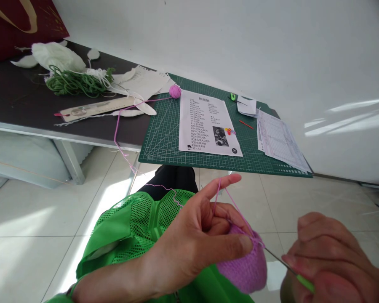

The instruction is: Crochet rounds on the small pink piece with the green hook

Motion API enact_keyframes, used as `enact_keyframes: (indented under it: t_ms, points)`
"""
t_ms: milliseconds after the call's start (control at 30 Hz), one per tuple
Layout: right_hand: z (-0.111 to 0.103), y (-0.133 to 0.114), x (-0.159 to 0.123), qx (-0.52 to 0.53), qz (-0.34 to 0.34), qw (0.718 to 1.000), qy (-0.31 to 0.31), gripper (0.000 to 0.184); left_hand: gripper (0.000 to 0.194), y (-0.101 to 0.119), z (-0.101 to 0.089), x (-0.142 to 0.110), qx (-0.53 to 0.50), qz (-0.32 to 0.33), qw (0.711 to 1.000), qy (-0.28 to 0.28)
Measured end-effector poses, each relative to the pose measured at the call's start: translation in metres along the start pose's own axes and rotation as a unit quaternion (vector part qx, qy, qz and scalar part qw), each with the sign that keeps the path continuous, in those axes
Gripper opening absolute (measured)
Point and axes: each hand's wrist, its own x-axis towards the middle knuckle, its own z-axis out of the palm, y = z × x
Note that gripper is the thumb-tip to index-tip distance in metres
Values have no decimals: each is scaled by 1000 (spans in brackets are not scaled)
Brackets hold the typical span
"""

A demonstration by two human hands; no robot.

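Purple crochet piece (244,269), a small rounded cup, sits low in the view over the lap, held in the left hand (189,248): thumb and curled fingers closed on its upper edge, forefinger raised with the yarn (230,202) looped over it. The right hand (331,261) lies just right of the piece, closed around the green handle of the hook (287,267). The hook's long axis runs from lower right up and left, its metal tip meeting the piece's rim beside the left thumb. The left hand is thus on the piece; the right reaches it only through the hook. Yarn trails up and left, over the tabletop (19,101) edge, to a small ball (174,91) at the corner of the green mat (164,139), well apart from both hands. A printed sheet (205,122) lies on the mat
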Motion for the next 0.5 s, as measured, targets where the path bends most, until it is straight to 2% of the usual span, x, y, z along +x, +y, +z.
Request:
enact_keyframes:
  t_ms: [133,333,433,500]
  points:
    - [6,3,9,52,30,996,68,32,91,-1,2,2,-5,-1,1000,4]
    - [15,4,16,125,48,987,87,38,91,-4,3,2,11,9,1000,-12]
    - [16,0,16,115,40,987,104,38,89,-5,2,2,23,7,999,-21]
    - [18,-7,16,89,69,986,125,36,84,-5,1,3,23,8,999,-29]
